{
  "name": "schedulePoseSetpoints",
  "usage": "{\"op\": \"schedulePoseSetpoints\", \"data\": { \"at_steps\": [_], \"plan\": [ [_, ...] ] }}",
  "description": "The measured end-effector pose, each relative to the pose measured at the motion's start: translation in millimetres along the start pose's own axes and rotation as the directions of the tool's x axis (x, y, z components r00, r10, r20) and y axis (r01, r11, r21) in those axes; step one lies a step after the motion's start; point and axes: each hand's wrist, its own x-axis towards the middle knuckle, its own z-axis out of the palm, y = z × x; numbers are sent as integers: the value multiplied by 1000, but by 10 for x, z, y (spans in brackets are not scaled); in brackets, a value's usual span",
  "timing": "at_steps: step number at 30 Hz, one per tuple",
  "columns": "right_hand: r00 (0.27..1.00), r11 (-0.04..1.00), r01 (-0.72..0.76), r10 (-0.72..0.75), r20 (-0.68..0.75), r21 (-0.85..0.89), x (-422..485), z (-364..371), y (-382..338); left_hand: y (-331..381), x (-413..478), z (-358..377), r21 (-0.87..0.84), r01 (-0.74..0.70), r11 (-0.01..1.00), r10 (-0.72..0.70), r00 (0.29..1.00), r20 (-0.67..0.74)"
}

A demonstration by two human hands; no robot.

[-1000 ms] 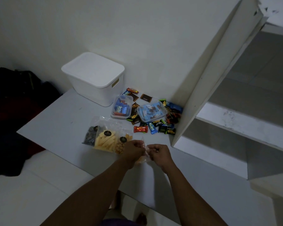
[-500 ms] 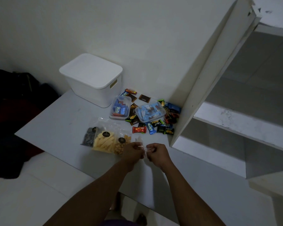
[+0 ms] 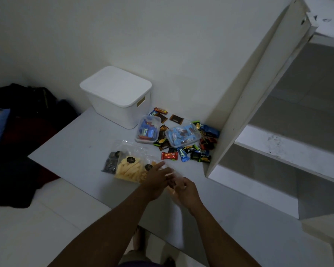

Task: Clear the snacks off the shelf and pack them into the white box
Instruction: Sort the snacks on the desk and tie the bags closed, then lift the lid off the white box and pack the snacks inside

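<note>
The white box (image 3: 121,110) stands with its lid on at the back of the white shelf (image 3: 73,145), against the wall. To its right lie two clear tubs of sweets (image 3: 148,130) (image 3: 182,134) among several loose wrapped candies (image 3: 183,154). Clear bags of yellow sticks (image 3: 128,167) and dark biscuits (image 3: 110,164) lie near the front edge. Just right of those bags, my left hand (image 3: 156,179) and my right hand (image 3: 184,189) meet over the shelf, both on a small clear plastic bag (image 3: 172,173), which is blurred and mostly hidden between them.
A tall white upright panel (image 3: 258,97) rises right of the candies, with lower shelves (image 3: 289,151) beyond it. Dark clothes or bags (image 3: 27,116) are heaped at the left, below the shelf edge. Pale floor (image 3: 27,228) lies in front.
Both hands have stayed together on the clear bag near the front edge. My left hand's fingers have stretched out over it and the bag has turned between my hands.
</note>
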Motion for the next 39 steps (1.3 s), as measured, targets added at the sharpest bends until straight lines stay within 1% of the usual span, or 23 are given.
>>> {"op": "schedulePoseSetpoints", "data": {
  "at_steps": [2,3,4,5,7,8,10,12,15,16,19,22,26,29,31,33,36,39],
  "plan": [
    [999,989,-46,49,-16,141,2,15,-28,-20,-48,-71,54,-4,999,11,993,-121],
    [997,976,-71,75,-12,204,3,6,-53,-80,-35,-133,85,7,996,12,975,-222],
    [994,959,-110,114,2,259,22,-10,-73,-125,-35,-194,100,13,995,17,957,-289],
    [986,933,-163,163,25,321,44,-9,-93,-147,-71,-224,130,18,991,20,958,-285],
    [966,878,-258,238,99,404,83,20,-134,-184,-163,-250,131,42,990,-13,976,-219],
    [963,866,-270,249,105,421,103,47,-156,-223,-174,-255,122,53,991,-28,979,-202],
    [958,864,-284,271,92,415,131,109,-183,-285,-182,-288,161,23,987,14,975,-221],
    [956,869,-290,281,83,401,126,161,-192,-352,-162,-321,243,-6,970,64,970,-233],
    [960,875,-279,263,95,396,104,215,-201,-444,-93,-365,345,-10,939,99,966,-241],
    [959,874,-285,257,122,394,113,227,-190,-471,-58,-368,366,-9,931,99,969,-228],
    [951,873,-301,248,182,383,147,277,-175,-540,33,-373,464,-5,886,74,989,-131],
    [962,917,-255,209,175,307,144,287,-190,-627,116,-399,509,21,860,24,996,-81],
    [966,934,-246,217,138,257,240,283,-209,-488,82,-448,528,-1,849,46,996,-72],
    [978,939,-209,198,68,274,344,342,-301,-302,94,-564,529,-15,848,99,986,-131],
    [985,936,-169,154,74,308,430,356,-458,-129,145,-710,557,-42,830,167,970,-177],
    [995,964,-93,78,66,250,595,375,-621,114,199,-888,595,-69,801,246,943,-223],
    [997,988,-11,0,73,151,836,428,-959,518,315,-1202,638,-108,762,336,909,-246],
    [990,987,99,-110,82,126,1001,527,-1358,897,516,-1541,697,-135,704,419,872,-254]
  ]
}}
